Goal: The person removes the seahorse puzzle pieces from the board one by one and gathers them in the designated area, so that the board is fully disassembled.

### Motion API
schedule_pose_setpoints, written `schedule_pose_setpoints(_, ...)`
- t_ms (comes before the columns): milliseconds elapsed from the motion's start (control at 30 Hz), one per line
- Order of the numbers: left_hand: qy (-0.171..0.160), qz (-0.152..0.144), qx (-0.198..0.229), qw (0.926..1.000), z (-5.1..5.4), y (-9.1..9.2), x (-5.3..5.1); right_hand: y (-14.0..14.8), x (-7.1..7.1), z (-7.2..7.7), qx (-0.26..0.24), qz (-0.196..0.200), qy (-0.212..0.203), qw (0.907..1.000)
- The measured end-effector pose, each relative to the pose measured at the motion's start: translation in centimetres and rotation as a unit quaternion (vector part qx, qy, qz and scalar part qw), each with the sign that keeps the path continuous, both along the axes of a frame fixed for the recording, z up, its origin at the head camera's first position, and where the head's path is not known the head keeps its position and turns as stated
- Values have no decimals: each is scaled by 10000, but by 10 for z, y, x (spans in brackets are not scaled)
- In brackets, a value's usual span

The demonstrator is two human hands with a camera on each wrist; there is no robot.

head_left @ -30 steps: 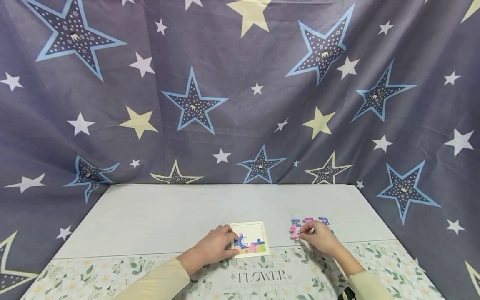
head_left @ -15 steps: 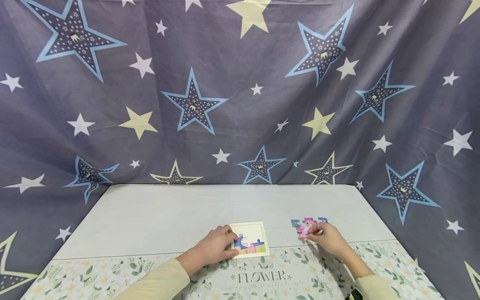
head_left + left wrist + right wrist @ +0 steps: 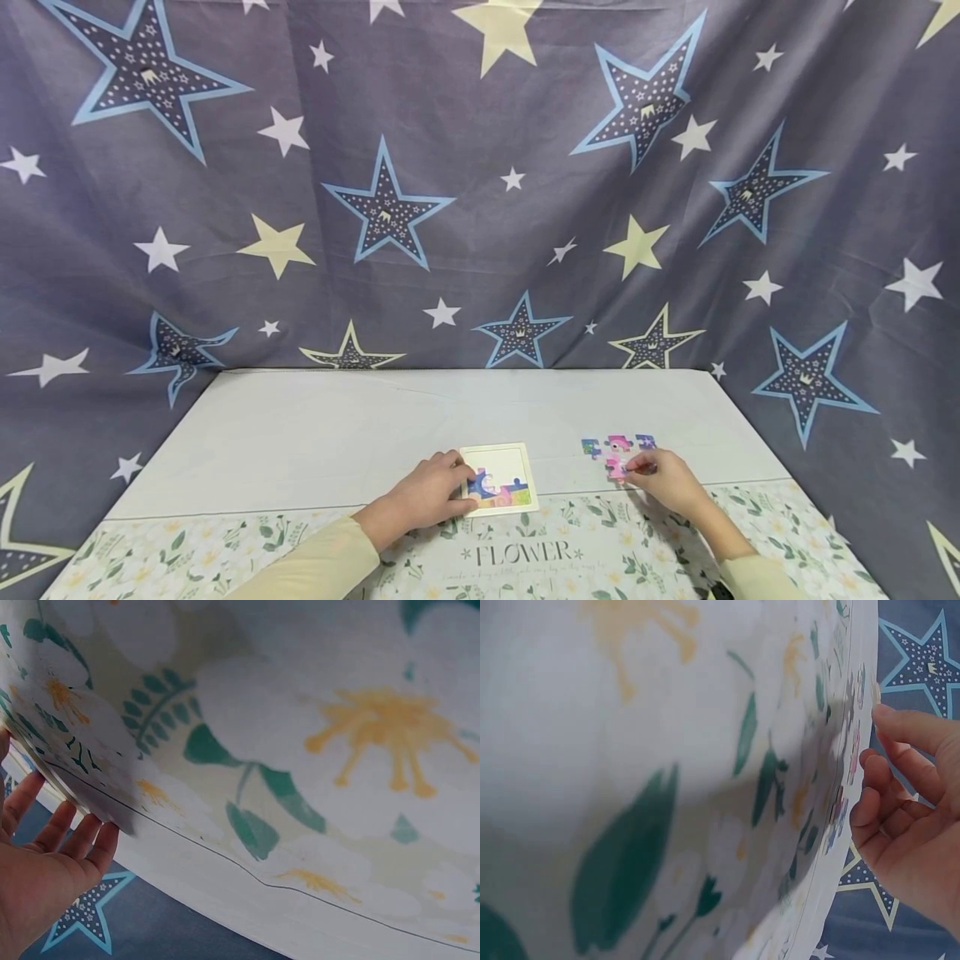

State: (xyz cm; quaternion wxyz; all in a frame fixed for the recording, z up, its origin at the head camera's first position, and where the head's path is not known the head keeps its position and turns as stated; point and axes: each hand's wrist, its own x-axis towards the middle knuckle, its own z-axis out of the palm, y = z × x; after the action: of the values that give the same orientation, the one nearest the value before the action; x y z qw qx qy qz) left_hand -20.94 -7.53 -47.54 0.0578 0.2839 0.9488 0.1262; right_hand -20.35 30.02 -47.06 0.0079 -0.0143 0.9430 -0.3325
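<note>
- Currently, the person's left hand (image 3: 435, 492) rests at the left rim of a square cream puzzle tray (image 3: 535, 498); its grip is released, the fingers relaxed against the edge.
- Tray contents: interlocking blue, pink and green jigsaw pieces (image 3: 519, 497) along the left and lower sides.
- Right hand (image 3: 666, 483): positioned over the loose pieces to the right of the tray, thumb and index fingertips close together beside a lower pink jigsaw piece (image 3: 616, 468). Whether this grip pinches a piece cannot be told (the fingers hide the contact).
- Loose pieces: a blue-green one (image 3: 591, 448), an upper pink one (image 3: 619, 443) and a purple-blue one (image 3: 646, 441) form a row just beyond the lower pink piece.
- Support: all items lie on the white bench (image 3: 337, 433), its near part covered in a white-and-green floral print (image 3: 420, 575).
- Backdrop: dark grey-purple star-patterned fabric (image 3: 450, 108).
</note>
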Motion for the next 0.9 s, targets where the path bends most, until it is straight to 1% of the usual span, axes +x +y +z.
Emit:
schedule_pose_setpoints(367, -11, -14, 1, 10000, -2, 0, -1, 8, -1, -3, 63, -72, -31, 9999)
schedule_pose_setpoints(633, -2, -34, 21, 10000, -1, -1, -1, 9, 0, -5, -107, -126, -115, 9998)
schedule_pose_setpoints(900, 11, -51, 4, 10000, -2, -1, -2, 12, -1, -7, -20, -106, -98, 9999)
